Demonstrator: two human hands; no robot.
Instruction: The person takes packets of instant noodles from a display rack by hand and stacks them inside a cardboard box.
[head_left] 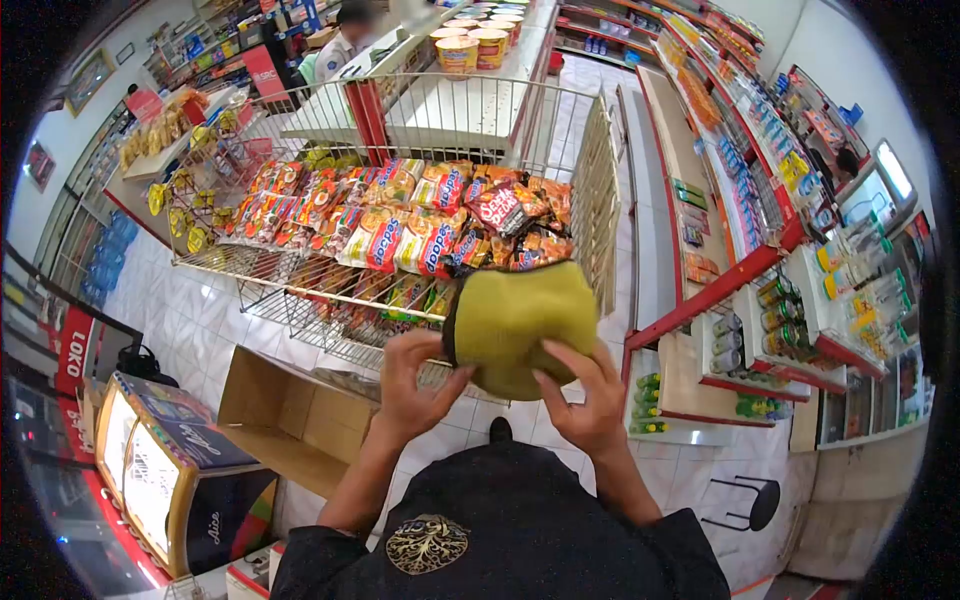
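Both my hands hold a yellow-green, soft-looking item with a dark edge [525, 320] in front of my chest; it is blurred, and I cannot make out its kind. My left hand [415, 375] is closed on its left side, by the dark edge. At the lower right, the thumb and fingers of my right hand [588, 395] pinch it. Just beyond the item stands a wire rack [400, 88] with rows of instant noodle packets [385, 238]. A red and black packet [502, 208] lies on top of the orange ones at the right.
An open cardboard box [290, 410] sits at the left, beside a lit freezer [180, 470]. Stocked shelves [740, 190] run along the right. Cup noodles [458, 53] stand on the white counter [460, 105], with a person [345, 45] behind it. A black stool [762, 505] is at the lower right.
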